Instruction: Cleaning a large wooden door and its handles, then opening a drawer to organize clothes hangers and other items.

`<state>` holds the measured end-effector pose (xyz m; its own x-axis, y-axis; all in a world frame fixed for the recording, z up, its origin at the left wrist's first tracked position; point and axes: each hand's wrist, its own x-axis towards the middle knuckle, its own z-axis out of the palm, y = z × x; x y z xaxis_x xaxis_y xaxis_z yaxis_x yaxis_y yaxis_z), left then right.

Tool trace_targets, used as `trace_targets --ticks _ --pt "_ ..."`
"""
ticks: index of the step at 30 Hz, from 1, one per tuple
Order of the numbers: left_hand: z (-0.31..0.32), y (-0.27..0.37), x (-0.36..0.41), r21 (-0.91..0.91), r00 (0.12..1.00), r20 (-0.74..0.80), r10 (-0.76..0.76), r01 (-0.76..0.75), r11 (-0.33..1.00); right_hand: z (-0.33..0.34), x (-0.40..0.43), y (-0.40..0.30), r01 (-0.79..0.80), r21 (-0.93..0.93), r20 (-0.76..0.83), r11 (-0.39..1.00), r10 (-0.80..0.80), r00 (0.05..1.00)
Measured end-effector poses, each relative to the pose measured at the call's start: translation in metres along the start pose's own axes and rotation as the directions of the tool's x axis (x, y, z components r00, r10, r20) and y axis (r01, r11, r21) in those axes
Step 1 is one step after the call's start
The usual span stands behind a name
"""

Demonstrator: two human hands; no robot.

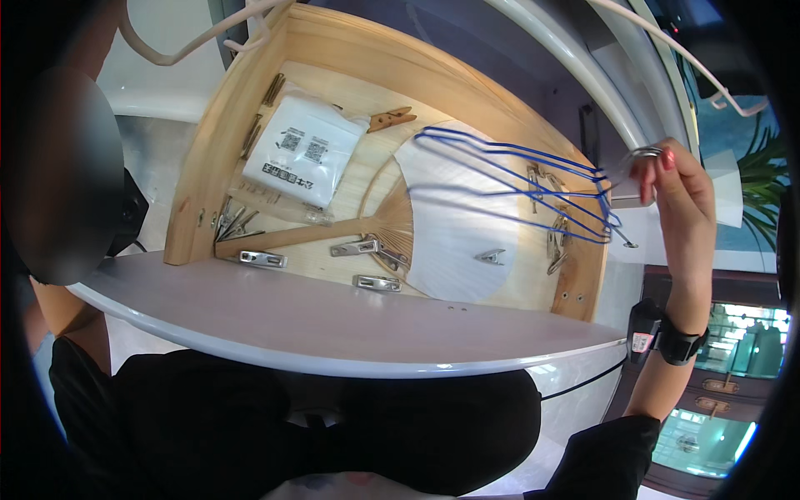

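Observation:
My right hand point(681, 187) grips the metal hooks of several blue wire clothes hangers point(519, 150) at the right of the drawer. The hangers stretch left from the hand above a spread folding fan point(456, 212) with a white leaf and wooden ribs. My left hand is out of view; only part of the left arm shows at the far left. Before me is an open wooden drawer point(244, 106). It holds a white plastic package point(303, 150) bearing writing and printed codes, a wooden clothespin point(392, 119) and several metal clips point(377, 283). One small clip point(490, 256) lies on the fan.
Parts of a pale hanger point(165, 59) cross the top corners close to the camera. The drawer's curved front panel point(350, 331) lies between my body and the contents. A plant point(762, 169) and dark cabinets with glass panels point(706, 431) stand at the right.

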<state>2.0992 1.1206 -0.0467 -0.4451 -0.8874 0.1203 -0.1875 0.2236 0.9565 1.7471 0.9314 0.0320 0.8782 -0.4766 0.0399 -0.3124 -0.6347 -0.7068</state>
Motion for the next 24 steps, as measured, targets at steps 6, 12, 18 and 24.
trace_targets --ticks 6,12,18,24 --pt "0.0 -0.002 -0.019 -0.026 0.997 -0.07 -0.032 0.03 0.999 0.026 0.033 -0.005 0.114 0.019 -0.033 0.993 -0.113 0.993" --pt "0.002 0.002 -0.027 -0.05 0.991 -0.115 -0.073 0.067 0.996 0.042 0.064 0.014 0.236 -0.04 -0.074 0.971 -0.239 0.968" --pt "0.007 0.008 -0.027 -0.088 0.98 -0.146 -0.136 0.124 0.988 0.066 0.059 0.001 0.074 -0.269 -0.253 0.96 -0.145 0.957" --pt "0.016 0.013 -0.027 -0.116 0.97 -0.17 -0.174 0.155 0.981 0.062 0.053 -0.004 0.063 -0.275 -0.085 0.959 -0.09 0.992"
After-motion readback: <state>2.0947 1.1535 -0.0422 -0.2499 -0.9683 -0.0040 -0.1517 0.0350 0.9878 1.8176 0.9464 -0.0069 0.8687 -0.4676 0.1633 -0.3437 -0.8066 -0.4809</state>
